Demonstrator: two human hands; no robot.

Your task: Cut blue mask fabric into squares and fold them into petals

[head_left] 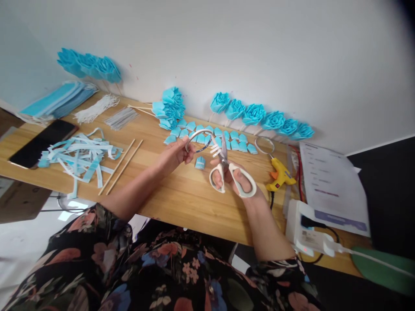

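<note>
My right hand (238, 179) grips white-handled scissors (227, 170), fingers through the loops, blades pointing up toward a thin curved strip (198, 134). My left hand (177, 154) pinches the near end of that strip, which arches from it to the scissor blades above the wooden table (181, 198). A small folded blue piece (200, 162) lies on the table between the two hands. Behind them lies a row of several folded blue petals (223, 138).
Blue paper flowers (259, 114) on sticks lean on the wall, with more at the left (89, 65). Cut strips (81, 155), two wooden sticks (121, 166), a phone (42, 142), stacked masks (55, 101), a yellow glue gun (280, 175), paper sheets (330, 185) and a power strip (308, 235) surround me.
</note>
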